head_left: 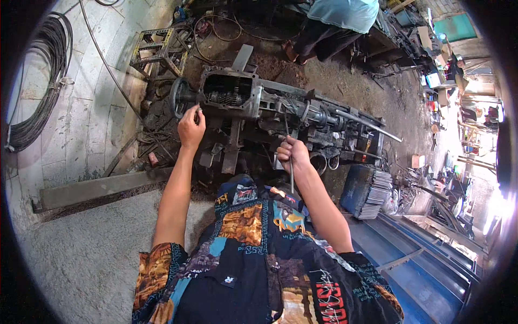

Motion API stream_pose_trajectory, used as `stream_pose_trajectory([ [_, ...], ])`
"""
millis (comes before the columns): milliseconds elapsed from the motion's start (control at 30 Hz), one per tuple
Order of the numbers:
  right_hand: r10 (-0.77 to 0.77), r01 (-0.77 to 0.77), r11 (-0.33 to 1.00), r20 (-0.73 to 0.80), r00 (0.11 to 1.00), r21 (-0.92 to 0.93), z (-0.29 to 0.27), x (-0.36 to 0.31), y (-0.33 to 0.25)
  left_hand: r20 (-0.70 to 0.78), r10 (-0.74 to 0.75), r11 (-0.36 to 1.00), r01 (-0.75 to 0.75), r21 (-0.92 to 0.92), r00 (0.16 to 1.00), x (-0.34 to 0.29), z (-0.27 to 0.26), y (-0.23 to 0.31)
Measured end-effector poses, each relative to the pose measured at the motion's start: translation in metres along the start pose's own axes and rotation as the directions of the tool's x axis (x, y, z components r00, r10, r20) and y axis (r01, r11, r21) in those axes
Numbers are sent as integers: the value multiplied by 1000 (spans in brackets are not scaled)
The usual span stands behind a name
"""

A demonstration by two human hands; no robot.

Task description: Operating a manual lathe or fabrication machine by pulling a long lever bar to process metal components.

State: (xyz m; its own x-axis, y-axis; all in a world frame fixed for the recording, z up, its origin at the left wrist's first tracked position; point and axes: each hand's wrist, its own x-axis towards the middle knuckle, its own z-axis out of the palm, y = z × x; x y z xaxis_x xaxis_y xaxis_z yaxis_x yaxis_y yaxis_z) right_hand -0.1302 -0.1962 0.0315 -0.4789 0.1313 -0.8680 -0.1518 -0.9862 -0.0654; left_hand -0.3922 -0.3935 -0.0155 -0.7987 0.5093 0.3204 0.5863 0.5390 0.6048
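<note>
A long metal gearbox lies across the work area, its top housing uncovered so that the gears inside show. My left hand is at the near left corner of this housing, beside a round flange. Its fingers are pinched together around something small and dark that I cannot make out. Lower and to the right, my right hand is closed in a fist around a thin metal rod. The rod runs from my lap up toward the gearbox's near side.
A yellowish metal stand is beyond the flange on the left. Coiled black cable hangs on the tiled wall. A metal pipe slants off to the right, above a blue ribbed block. Another person stands at the far side.
</note>
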Motion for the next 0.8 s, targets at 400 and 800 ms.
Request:
stream_pose_trajectory([
  [400, -107, 95, 857, 4, 994, -507, 49, -17, 32, 320, -179, 984, 173, 49, 930, -85, 49, -68],
  [800, -23, 22, 839, 5, 1000, -543, 54, 3, 48, 676, -123, 960, -86, 267, 727, -99, 91, -88],
])
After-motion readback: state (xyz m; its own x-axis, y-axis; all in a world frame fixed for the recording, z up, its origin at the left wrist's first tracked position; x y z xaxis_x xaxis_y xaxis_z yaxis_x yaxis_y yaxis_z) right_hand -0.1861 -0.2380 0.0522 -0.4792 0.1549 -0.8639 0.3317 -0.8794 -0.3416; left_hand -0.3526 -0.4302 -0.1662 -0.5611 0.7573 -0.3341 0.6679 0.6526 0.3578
